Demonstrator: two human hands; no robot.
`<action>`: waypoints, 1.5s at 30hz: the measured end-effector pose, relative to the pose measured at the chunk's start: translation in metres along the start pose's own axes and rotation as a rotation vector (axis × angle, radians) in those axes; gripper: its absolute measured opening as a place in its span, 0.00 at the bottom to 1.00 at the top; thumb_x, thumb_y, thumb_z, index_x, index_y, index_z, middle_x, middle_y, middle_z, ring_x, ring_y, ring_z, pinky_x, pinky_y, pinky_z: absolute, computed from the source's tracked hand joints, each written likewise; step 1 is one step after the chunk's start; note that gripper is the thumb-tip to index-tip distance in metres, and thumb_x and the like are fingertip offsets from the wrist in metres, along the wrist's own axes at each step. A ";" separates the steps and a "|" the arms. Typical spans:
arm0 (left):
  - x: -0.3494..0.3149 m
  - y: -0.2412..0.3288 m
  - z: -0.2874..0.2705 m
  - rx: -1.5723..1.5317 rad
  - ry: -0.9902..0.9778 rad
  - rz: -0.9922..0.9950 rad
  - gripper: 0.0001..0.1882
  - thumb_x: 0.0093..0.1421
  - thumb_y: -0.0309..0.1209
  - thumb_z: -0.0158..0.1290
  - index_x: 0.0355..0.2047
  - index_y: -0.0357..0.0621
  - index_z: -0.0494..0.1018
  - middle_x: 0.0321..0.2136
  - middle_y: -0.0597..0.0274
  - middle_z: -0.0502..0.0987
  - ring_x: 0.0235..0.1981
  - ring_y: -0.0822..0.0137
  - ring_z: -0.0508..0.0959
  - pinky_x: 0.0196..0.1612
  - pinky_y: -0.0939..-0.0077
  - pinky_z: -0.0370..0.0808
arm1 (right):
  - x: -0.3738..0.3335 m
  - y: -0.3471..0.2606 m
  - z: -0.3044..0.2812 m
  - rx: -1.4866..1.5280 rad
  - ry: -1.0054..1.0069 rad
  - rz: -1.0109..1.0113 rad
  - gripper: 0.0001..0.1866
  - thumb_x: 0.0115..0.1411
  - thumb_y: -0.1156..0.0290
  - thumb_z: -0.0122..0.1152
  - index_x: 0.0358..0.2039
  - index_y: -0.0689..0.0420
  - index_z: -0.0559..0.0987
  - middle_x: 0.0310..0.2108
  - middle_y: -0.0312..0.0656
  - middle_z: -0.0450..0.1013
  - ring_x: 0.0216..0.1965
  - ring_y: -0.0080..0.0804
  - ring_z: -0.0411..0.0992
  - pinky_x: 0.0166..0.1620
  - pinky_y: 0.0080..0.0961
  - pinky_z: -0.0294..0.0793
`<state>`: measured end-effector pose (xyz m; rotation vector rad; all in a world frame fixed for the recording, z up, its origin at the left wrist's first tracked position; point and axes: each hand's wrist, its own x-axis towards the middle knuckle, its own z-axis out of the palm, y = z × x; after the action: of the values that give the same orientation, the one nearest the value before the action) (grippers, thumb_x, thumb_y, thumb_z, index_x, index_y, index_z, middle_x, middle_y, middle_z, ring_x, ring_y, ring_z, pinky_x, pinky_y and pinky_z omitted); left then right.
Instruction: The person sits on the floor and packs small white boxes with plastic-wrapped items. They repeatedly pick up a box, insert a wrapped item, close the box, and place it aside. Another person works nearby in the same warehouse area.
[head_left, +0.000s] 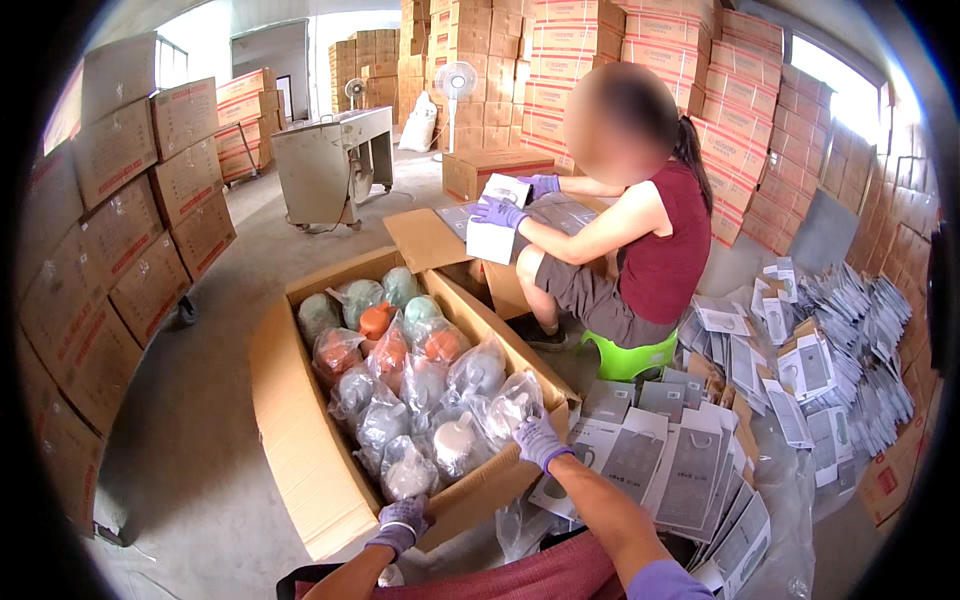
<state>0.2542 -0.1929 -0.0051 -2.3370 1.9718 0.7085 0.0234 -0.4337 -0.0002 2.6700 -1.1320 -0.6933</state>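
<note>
A long open cardboard box (300, 440) stands in front of me, filled with several rounded items in clear plastic bags. Some are grey like this bagged grey item (380, 424), others orange like this bagged orange item (377, 320), pale green or whitish. My left hand (403, 522), in a purple glove, is curled over the box's near wall beside a bagged whitish item (410, 473). Toward the near right corner, my right hand (540, 440), gloved alike, grips the same wall, its fingertips against a bagged item (514, 402); some fingers are hidden.
Opposite me a person (665, 210) on a green stool (630, 355) handles a white folded carton (492, 240) with purple gloves. Flat grey-and-white cartons (640, 455) lie in piles at right. Stacked brown boxes (120, 250) line the left; a metal table (330, 165) and fan (456, 85) stand behind.
</note>
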 end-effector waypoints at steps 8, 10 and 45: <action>-0.008 -0.033 -0.013 0.171 -0.178 -0.080 0.21 0.54 0.48 0.52 0.44 0.53 0.71 0.41 0.56 0.78 0.44 0.55 0.78 0.42 0.54 0.74 | -0.024 -0.027 -0.024 0.096 0.077 -0.138 0.25 0.46 0.47 0.65 0.41 0.47 0.77 0.45 0.33 0.73 0.50 0.29 0.68 0.47 0.39 0.67; -0.011 -0.053 -0.013 0.200 -0.128 0.023 0.22 0.53 0.49 0.53 0.44 0.50 0.71 0.40 0.55 0.78 0.43 0.54 0.78 0.45 0.59 0.74 | -0.025 -0.035 -0.013 0.097 0.111 -0.186 0.26 0.45 0.46 0.65 0.39 0.50 0.78 0.41 0.36 0.75 0.46 0.32 0.71 0.44 0.38 0.69; -0.004 -0.218 0.006 -0.437 0.448 -0.791 0.21 0.42 0.36 0.56 0.33 0.32 0.76 0.34 0.37 0.77 0.37 0.42 0.78 0.40 0.57 0.75 | 0.006 -0.026 0.034 1.026 0.338 0.352 0.18 0.48 0.67 0.53 0.39 0.62 0.75 0.32 0.59 0.74 0.38 0.54 0.73 0.42 0.44 0.72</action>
<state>0.4559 -0.1419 -0.0704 -3.4057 0.8022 0.6127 0.0278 -0.4184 -0.0410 2.9235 -2.1696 0.5520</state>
